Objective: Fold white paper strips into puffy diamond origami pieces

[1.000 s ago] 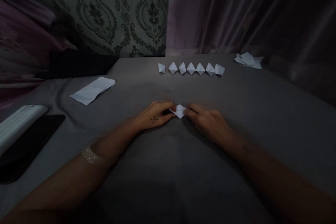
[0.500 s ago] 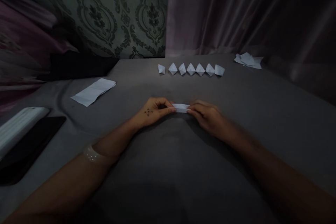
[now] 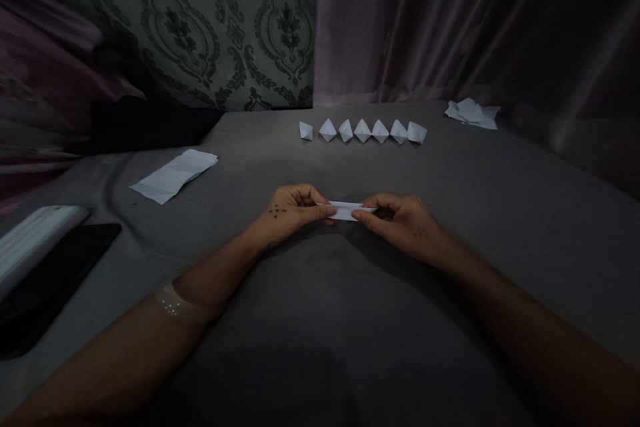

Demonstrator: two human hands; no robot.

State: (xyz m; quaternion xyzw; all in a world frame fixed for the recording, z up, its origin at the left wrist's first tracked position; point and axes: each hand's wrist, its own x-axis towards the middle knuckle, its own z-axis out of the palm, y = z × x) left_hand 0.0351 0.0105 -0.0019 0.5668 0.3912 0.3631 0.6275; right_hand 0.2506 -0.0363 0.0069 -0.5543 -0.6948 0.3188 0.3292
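Note:
Between my hands is a small folded piece of white paper (image 3: 344, 211), long and narrow, with a raised flap along its far side. My left hand (image 3: 295, 208) pinches its left end between thumb and fingers. At the other end my right hand (image 3: 403, 220) grips it, thumb on the near face and fingers behind. Both hands are low over the grey sheet (image 3: 310, 293); the fingertips behind the paper are partly hidden. Beyond them stands a row of several folded white paper shapes (image 3: 363, 131).
Flat white paper sheets (image 3: 175, 175) lie at the left. Crumpled-looking white paper pieces (image 3: 473, 113) lie at the back right. A white object (image 3: 40, 240) and a dark flat one (image 3: 65, 280) sit at the near left. Dark cloth (image 3: 150, 123) and curtains (image 3: 380, 27) border the back.
My right hand has shifted its grip, its thumb now further in along the near face of the paper. The paper still lies between both hands. The view has moved slightly.

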